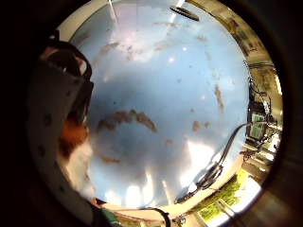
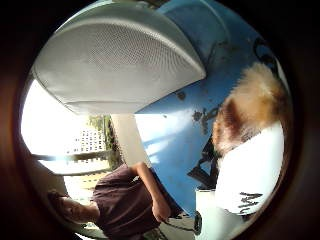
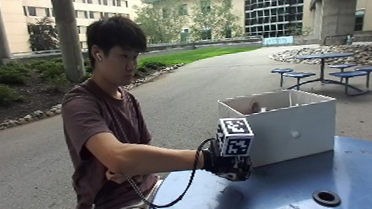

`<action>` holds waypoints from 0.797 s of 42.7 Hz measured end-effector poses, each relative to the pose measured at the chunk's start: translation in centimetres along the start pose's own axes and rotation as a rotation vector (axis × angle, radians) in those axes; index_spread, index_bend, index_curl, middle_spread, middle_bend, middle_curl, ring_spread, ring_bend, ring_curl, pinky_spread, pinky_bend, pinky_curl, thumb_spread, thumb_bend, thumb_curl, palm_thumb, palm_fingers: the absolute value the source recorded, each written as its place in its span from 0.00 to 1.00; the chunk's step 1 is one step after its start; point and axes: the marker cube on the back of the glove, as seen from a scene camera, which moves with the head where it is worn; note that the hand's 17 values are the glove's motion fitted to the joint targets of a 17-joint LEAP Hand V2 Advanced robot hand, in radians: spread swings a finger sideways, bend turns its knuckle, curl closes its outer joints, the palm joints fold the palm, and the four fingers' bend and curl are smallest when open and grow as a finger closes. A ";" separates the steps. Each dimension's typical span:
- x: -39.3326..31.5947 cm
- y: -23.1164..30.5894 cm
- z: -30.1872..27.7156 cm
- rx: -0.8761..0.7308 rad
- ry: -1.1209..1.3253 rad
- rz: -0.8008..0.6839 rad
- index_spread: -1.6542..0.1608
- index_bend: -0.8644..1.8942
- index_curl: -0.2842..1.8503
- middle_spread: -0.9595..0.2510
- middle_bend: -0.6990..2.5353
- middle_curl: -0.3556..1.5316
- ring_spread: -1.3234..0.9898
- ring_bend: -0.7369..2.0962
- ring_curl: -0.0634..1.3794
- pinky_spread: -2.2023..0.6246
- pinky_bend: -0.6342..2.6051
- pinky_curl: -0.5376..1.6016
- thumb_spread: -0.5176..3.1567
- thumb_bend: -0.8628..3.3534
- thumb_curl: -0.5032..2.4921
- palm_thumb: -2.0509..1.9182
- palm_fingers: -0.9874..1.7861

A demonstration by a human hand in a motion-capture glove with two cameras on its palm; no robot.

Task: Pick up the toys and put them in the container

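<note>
The gloved right hand (image 3: 229, 166), low over the blue table (image 3: 352, 181) just before the white container (image 3: 288, 126), grips a furry brown-and-white toy (image 2: 250, 115) seen only in palm views.

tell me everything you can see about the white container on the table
The white container is a square, open-topped box with plain, smooth walls that look like plastic or painted board, one small round mark on its near side. It stands upright on the blue table, near the edge closest to the person. A small brownish object shows just inside, against the far wall. The gloved right hand sits at the container's near corner; whether it touches it cannot be told.
</note>
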 end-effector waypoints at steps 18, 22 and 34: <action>-6.9 1.4 -22.3 0.141 0.152 0.166 0.82 0.71 0.48 0.66 0.60 0.53 0.40 0.67 0.55 0.66 0.53 0.51 0.32 0.21 0.43 0.69 0.60; -10.3 0.3 -25.8 0.167 0.173 0.164 0.82 0.71 0.49 0.65 0.61 0.54 0.40 0.68 0.56 0.66 0.53 0.52 0.32 0.21 0.43 0.68 0.58; -20.3 -6.4 -29.9 0.218 0.276 0.078 0.80 0.72 0.53 0.63 0.62 0.57 0.39 0.70 0.59 0.67 0.55 0.53 0.33 0.20 0.44 0.69 0.55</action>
